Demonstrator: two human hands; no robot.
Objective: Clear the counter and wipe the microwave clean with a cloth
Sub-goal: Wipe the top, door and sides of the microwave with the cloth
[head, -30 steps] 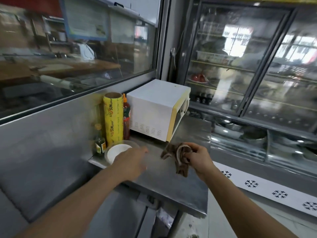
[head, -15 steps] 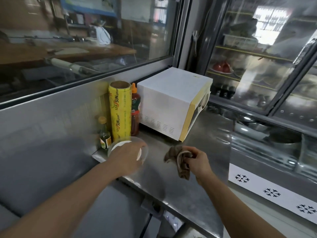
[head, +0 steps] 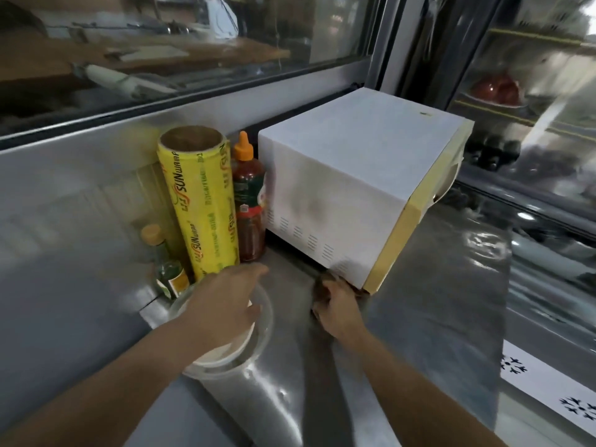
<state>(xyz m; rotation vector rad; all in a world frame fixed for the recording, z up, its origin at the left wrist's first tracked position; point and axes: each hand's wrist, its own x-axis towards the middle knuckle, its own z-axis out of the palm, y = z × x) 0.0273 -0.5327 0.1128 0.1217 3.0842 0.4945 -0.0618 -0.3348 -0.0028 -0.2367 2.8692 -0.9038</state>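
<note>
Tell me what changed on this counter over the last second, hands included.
The right hand, gripping the brown cloth throughout, moved forward to the lower front corner of the microwave. The left hand moved forward over the bowl and now rests on it, fingers spread. The camera came closer. The cling-film roll, sauce bottle, small green bottle and microwave stayed put.

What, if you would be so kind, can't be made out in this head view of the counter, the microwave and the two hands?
- Cloth: mostly hidden under the right hand; only a dark edge shows.
- Microwave door front: turned away, only its yellow edge visible.
- Bowl contents: covered by the left hand.
- Small green bottle label: blurred, partly behind the left hand.
- Refrigerator shelves: lost in glare.
</note>
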